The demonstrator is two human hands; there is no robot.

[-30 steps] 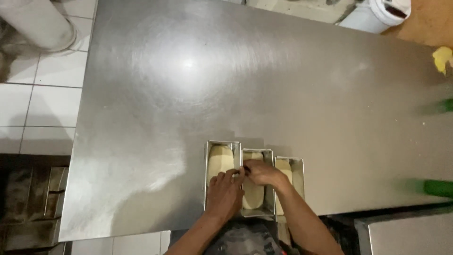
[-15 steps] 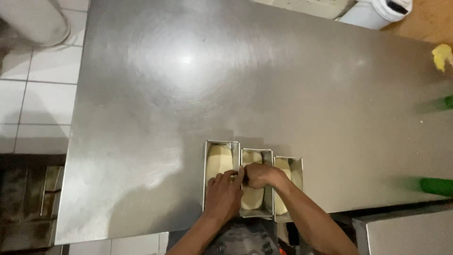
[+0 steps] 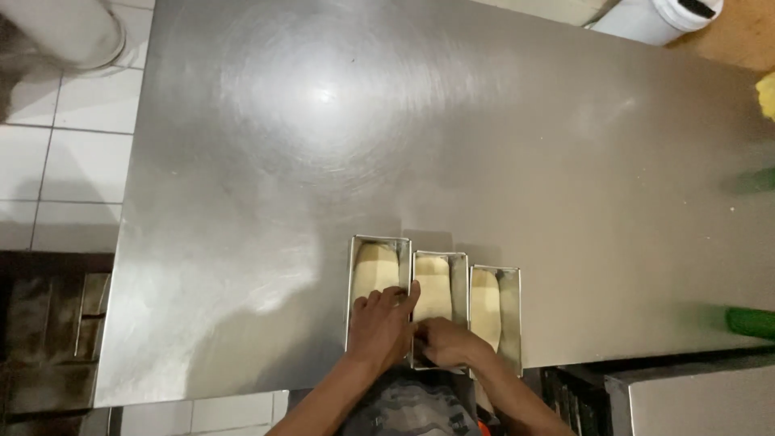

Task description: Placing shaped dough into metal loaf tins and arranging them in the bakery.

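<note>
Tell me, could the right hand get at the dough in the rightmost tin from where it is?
Probably yes: the right hand rests on the middle tin, right beside the rightmost tin, whose dough lies uncovered.

Brushed grey stainless-steel table [image 3: 484,145], swirled sheen. Three silver rectangular loaf tins [image 3: 460,278] hold pale cream dough [image 3: 376,270]. White square floor tiles [image 3: 81,153], dark grout. Green object [image 3: 751,321] at edge.
</note>
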